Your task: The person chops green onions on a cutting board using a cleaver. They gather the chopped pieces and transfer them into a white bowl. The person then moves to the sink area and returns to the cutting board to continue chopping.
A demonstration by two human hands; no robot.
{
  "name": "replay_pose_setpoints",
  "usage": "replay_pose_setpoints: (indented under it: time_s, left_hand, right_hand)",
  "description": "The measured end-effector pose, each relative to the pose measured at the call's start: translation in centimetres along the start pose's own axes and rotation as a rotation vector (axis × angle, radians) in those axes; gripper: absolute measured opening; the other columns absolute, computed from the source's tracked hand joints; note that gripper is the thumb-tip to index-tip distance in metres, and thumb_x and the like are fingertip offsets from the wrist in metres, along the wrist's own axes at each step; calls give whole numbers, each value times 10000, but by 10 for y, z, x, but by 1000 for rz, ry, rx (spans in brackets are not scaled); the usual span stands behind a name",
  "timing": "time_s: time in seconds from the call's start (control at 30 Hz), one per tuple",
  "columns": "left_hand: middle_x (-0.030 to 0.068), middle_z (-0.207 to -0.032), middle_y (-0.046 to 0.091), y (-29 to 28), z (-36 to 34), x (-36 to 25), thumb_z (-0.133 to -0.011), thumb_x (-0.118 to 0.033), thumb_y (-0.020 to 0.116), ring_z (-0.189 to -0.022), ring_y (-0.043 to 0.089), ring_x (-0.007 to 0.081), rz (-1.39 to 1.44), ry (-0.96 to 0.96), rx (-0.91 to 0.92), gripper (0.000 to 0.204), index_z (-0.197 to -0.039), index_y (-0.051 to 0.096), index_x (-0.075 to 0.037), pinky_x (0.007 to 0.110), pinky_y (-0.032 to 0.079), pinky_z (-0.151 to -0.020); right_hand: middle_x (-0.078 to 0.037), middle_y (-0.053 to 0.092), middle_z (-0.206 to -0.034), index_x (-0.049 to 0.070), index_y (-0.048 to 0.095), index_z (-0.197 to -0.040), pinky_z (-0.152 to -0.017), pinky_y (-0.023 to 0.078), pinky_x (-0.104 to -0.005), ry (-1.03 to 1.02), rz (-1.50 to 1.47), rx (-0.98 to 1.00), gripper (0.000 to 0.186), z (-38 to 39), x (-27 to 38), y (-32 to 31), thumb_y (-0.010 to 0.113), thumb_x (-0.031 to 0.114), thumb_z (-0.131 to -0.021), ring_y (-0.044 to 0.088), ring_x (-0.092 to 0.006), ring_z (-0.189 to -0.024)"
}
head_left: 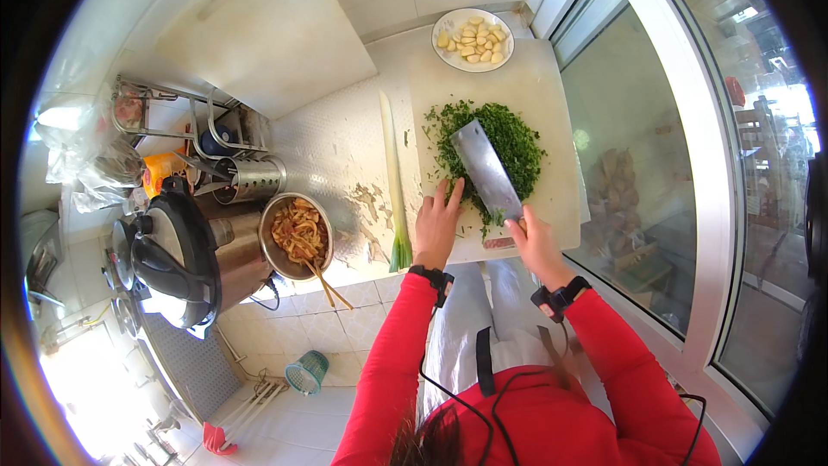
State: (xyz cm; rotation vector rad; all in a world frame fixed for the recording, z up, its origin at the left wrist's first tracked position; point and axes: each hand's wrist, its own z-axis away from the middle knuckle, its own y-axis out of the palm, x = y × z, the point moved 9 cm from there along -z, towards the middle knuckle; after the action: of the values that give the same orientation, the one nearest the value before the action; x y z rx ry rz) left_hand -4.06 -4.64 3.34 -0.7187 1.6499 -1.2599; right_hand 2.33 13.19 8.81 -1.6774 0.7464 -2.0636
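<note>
Two hands [437, 226], one cleaver [487, 171], one leek [393, 177], one plate [457, 17], one bowl [266, 235], two chopsticks [325, 286].

Left of cutting board [556, 134]: leek [392, 173] lying lengthwise; beyond it, open desk [345, 142] strip up to steel bowl [288, 269]. Far end of board: garlic plate [450, 22] blocks. Right of board: window [634, 164] closes passage.

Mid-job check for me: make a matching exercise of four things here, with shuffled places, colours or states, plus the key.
Things:
1. cleaver
2. long stalk
3. plate
4. chopsticks

Descriptions:
A. propped in a steel bowl
B. gripped by the right hand
C. white shading to green
D. at the far end of the cutting board

Pairs: 1-B, 2-C, 3-D, 4-A
</note>
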Motion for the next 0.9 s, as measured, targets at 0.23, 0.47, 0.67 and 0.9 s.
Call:
replay_pose_setpoints:
  time_s: [0.23,0.47,0.67,0.9]
  left_hand:
    - [96,-1147,594,21,3,13,-852,-32,590,-998,585,296,24,-42,106,324,-1171,596,-94,381,547,-846]
    - [124,-1201,565,5,40,19,-876,-130,653,-1076,564,331,237,-40,86,335,-1195,586,-55,418,516,-915]
    - [109,-1283,566,5,55,7,-863,-393,728,-1099,562,298,35,78,64,546,-1277,581,-69,415,467,-961]
    - [89,-1249,581,31,38,13,-870,-445,707,-1007,592,243,-95,152,101,586,-1325,561,-106,367,487,-860]
  right_hand:
    - [-158,507,-618,-6,461,-944,-529,408,-434,82,-64,-66,286,-8,-15,-23,657,198,-984,507,-354,-548]
    - [-134,484,-608,7,442,-945,-514,376,-408,92,-121,-92,290,0,-24,-36,646,206,-994,425,-281,-521]
    - [-67,496,-584,21,441,-940,-450,362,-341,210,-290,-62,269,1,-47,-37,625,203,-1010,428,-157,-455]
    - [6,490,-614,69,466,-968,-372,369,-268,366,-653,-142,190,13,-89,-44,588,202,-1029,444,-77,-409]
